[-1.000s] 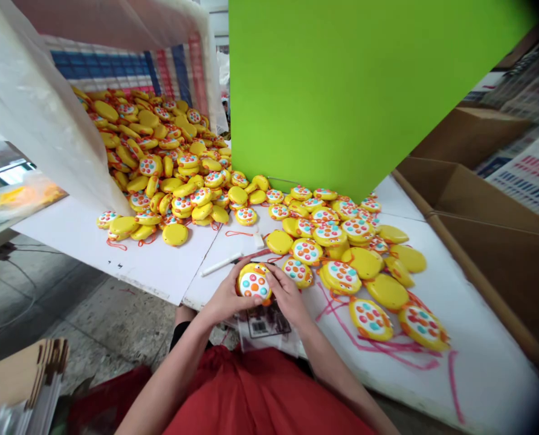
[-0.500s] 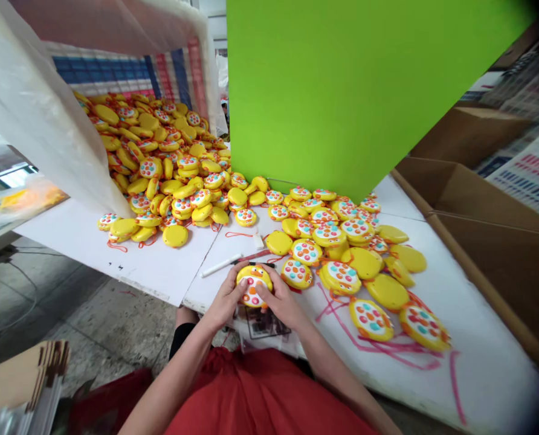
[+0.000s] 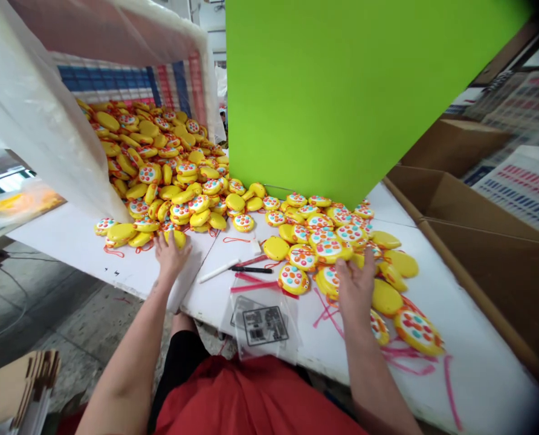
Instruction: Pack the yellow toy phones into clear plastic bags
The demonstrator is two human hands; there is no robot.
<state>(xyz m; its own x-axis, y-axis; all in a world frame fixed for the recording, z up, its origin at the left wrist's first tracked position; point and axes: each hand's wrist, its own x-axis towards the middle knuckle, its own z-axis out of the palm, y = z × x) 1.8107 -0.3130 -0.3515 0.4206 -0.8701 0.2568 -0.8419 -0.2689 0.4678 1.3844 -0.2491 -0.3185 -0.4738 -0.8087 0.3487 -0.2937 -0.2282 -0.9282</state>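
My left hand (image 3: 171, 257) reaches over a yellow toy (image 3: 177, 238) at the front of the large left pile, its fingers spread on or just above it. Over the right-hand group, my right hand (image 3: 356, 284) has thumb and fingers apart. A yellow toy with a white face and coloured dots (image 3: 329, 246) lies at its thumb tip; whether they touch is hard to tell. The left pile (image 3: 161, 151) spills out of a plastic-lined bag. Between my hands lie a white pen (image 3: 219, 271), a black pen (image 3: 251, 269) and a clear zip bag with a black print (image 3: 264, 326).
A tall green panel (image 3: 324, 90) stands behind the toys. Open cardboard boxes (image 3: 487, 241) line the right side. The lined bag (image 3: 38, 103) opens at the left. Pink marks streak the white table (image 3: 482, 338). Folded cardboard (image 3: 16, 380) is stacked at lower left.
Both hands have parted from the toy held between them. The left moved left to the big pile, the right moved right to the other group. The black pen and zip bag are now uncovered.
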